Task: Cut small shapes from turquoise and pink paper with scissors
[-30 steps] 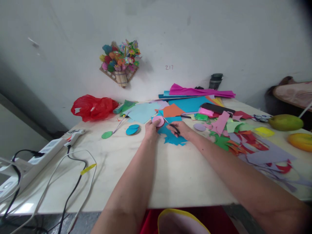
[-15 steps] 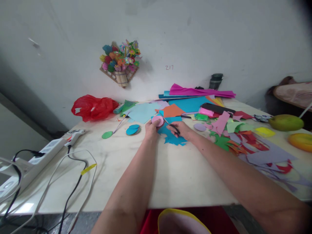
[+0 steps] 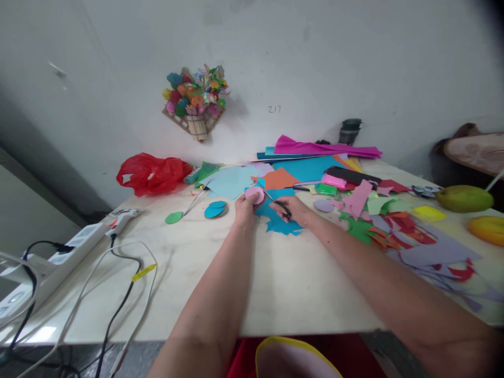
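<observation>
Pinching pink disc (image 3: 255, 193) against blue paper (image 3: 260, 182) with left hand (image 3: 244, 209) over worktop (image 3: 299, 289), clasping scissors (image 3: 280, 205) in right hand (image 3: 296, 209) just beside; could nick left hand on a slip, or cut crooked through too loose a pinch on pink disc.

Pink disc (image 3: 255, 194) in left hand (image 3: 244, 210), scissors (image 3: 283, 209) in right hand (image 3: 296, 211), blue paper (image 3: 281, 226) beneath.
</observation>
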Demonstrator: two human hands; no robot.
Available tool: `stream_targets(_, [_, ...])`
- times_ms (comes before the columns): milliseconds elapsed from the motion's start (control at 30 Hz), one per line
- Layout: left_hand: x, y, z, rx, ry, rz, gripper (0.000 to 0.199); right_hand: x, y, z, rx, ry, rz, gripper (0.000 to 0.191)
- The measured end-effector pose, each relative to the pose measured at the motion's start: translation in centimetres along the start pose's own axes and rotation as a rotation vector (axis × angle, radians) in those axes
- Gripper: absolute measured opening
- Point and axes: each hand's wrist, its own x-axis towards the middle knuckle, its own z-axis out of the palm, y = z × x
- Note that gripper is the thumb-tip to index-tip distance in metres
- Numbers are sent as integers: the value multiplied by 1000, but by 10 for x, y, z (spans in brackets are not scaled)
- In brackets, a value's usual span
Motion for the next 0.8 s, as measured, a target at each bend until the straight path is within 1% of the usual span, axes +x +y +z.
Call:
stream_targets(333, [-1, 2, 2, 13, 29, -17, 26, -1, -2, 3, 3, 12, 4, 35])
stream_targets(567, [0, 2, 1, 23, 52, -24, 24, 0, -2, 4, 16, 29, 32, 32])
stream_targets(800, [1, 2, 1, 0, 39, -17, 25, -1, -4, 3, -1, 17, 31, 34])
